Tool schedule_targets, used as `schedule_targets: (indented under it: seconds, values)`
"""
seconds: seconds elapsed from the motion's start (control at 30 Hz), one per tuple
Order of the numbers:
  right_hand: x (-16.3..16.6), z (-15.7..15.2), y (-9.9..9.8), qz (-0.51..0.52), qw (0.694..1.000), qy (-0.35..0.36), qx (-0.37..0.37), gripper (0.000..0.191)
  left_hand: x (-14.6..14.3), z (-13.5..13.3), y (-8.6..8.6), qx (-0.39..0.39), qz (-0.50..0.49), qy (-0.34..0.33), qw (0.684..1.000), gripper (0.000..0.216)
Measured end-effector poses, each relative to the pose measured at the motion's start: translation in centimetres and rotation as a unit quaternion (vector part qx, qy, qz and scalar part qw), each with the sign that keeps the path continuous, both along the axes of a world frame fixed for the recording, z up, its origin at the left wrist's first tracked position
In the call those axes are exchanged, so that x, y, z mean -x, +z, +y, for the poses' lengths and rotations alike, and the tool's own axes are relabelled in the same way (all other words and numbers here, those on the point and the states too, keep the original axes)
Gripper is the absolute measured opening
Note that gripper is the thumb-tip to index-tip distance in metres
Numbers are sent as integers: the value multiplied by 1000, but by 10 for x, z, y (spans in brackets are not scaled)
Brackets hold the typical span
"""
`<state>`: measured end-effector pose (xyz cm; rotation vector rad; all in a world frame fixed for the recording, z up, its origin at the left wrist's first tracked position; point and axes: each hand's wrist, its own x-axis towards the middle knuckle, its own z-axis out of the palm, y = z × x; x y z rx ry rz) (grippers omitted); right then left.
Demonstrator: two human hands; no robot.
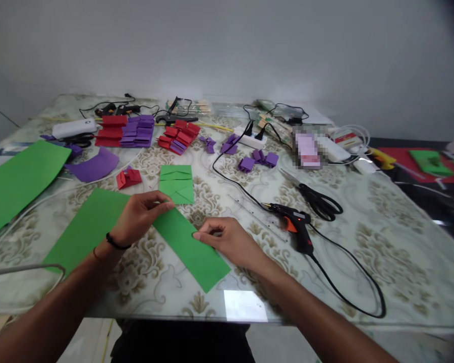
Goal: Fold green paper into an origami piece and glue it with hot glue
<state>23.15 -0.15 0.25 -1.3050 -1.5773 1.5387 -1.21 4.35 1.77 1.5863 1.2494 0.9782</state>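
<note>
A long green paper strip [191, 249] slants across the table in front of me. My left hand [146, 214] pinches its far end between thumb and fingertips. Along the strip's right edge, my right hand [227, 239] grips the paper with thumb and curled fingers. Just beyond the strip lies a folded green paper piece [176, 184] with creases. A wider green sheet [87, 227] is partly under my left hand and forearm. One small folded red piece [128, 178] rests to the left of the folded green one.
A glue gun [297, 222] with a looping cord and black-handled scissors [314, 196] lie to the right. Behind are folded red and purple pieces [138, 131], a power strip [249, 138] and a phone [307, 148]. A large green sheet [18, 181] covers the left side.
</note>
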Motion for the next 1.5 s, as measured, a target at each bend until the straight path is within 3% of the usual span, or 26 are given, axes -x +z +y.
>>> schedule_targets:
  seconds: [0.17, 0.3, 0.37, 0.53, 0.77, 0.9, 1.13, 1.5]
  values:
    - [-25, -29, -4, -49, 998, -12, 46, 37, 26, 15, 9, -28, 5, 59, 998, 26]
    - [-56, -47, 1, -91, 993, 28, 77, 33, 42, 22, 15, -60, 20, 138, 988, 25]
    - [-67, -48, 9, -105, 993, 33, 49, 34, 43, 22, 16, -59, 20, 143, 988, 26]
    - [-52, -27, 27, -115, 983, -35, -135, 27, 22, 12, 14, -17, -3, 53, 998, 29]
    - [3, 9, 14, 6, 997, 32, -71, 31, 8, 1, 9, -28, -26, 16, 999, 28]
    - [-1, 14, 14, -13, 997, 20, -66, 30, 8, -1, 10, 3, -3, -2, 1000, 29]
    - [-1, 12, 18, -60, 992, 34, -106, 10, -3, -9, 13, 11, 94, -126, 988, 17]
    - [8, 11, 33, -77, 986, 72, -132, 11, -9, -18, 12, -17, 101, -166, 981, 14]
